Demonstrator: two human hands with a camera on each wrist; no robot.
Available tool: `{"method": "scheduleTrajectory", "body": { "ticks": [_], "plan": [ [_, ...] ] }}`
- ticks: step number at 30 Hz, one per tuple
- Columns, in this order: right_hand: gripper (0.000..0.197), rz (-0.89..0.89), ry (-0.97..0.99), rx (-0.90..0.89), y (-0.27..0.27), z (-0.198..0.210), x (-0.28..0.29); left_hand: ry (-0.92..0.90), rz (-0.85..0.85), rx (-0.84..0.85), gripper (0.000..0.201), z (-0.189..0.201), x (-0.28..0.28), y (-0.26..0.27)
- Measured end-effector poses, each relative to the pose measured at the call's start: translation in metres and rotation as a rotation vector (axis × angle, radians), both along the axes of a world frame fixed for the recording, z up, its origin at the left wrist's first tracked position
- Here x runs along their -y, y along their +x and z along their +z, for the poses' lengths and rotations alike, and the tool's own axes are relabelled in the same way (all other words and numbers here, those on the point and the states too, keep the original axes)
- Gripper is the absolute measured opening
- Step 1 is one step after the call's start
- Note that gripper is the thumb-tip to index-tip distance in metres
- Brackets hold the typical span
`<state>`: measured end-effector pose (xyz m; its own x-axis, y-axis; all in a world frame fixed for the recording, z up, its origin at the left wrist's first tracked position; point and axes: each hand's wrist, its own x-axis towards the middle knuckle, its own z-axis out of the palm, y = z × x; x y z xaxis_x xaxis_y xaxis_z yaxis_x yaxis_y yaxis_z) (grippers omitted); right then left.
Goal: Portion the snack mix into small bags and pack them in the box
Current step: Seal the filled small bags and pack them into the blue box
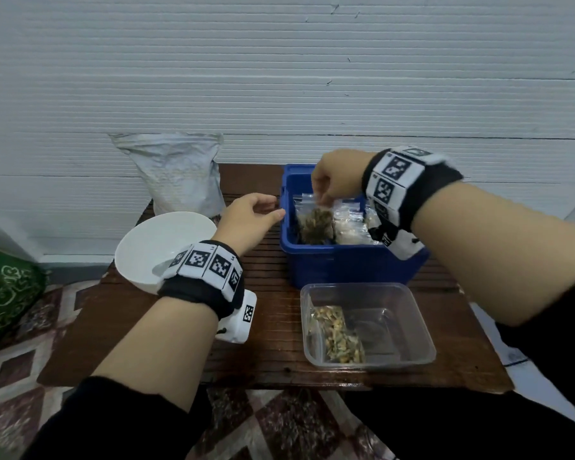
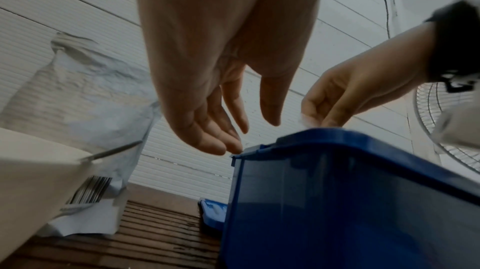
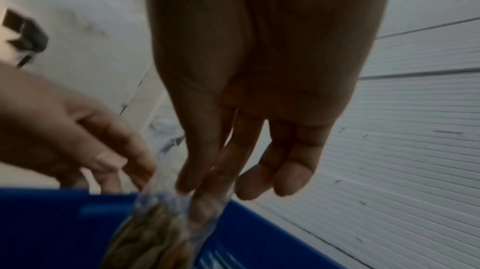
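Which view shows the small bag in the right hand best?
The head view: the filled small bag hangs from the right hand inside the blue box, beside other packed bags. The right wrist view shows it close but blurred. The left wrist view shows only the hand above the box rim.

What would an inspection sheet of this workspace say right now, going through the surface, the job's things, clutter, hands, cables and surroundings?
Surface: dark slatted wooden table, low, over patterned flooring.
Job's things: blue box holding several small bags; a filled snack bag hanging into its left end; clear tub with one more filled bag inside; white bowl; large grey pouch standing at the back.
Clutter: a blue lid-like piece lying behind the box.
Hands: right hand pinches the snack bag's top; left hand open, fingertips near the box's left rim, contact unclear.
Cables: nothing seen.
Surroundings: white ribbed wall; green patterned bag at left; a fan at right.
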<state>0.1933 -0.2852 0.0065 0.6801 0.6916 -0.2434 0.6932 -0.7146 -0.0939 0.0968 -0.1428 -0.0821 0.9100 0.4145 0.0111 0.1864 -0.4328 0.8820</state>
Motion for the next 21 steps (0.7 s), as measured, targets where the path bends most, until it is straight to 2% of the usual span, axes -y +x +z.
{"method": "scheduleTrajectory", "body": {
  "ticks": [3,8,12,17,21],
  "plan": [
    [0.008,0.069,-0.204,-0.021,0.014,-0.018,-0.019,-0.022,-0.019,-0.032,0.039,-0.006,0.001,0.005],
    [0.015,0.119,-0.352,-0.063,0.03,-0.034,-0.036,-0.077,-0.04,-0.024,0.038,-0.009,-0.004,0.008],
    [0.011,0.118,-0.41,-0.056,0.043,-0.044,-0.046,-0.106,-0.044,-0.021,0.038,-0.008,-0.005,0.008],
    [0.018,0.158,-0.37,-0.007,0.049,-0.046,-0.054,-0.109,-0.05,-0.022,0.039,-0.008,-0.007,0.008],
    [0.025,0.149,-0.492,0.081,0.056,-0.061,-0.059,-0.115,-0.049,-0.02,0.038,-0.009,-0.007,0.008]
  ]
}}
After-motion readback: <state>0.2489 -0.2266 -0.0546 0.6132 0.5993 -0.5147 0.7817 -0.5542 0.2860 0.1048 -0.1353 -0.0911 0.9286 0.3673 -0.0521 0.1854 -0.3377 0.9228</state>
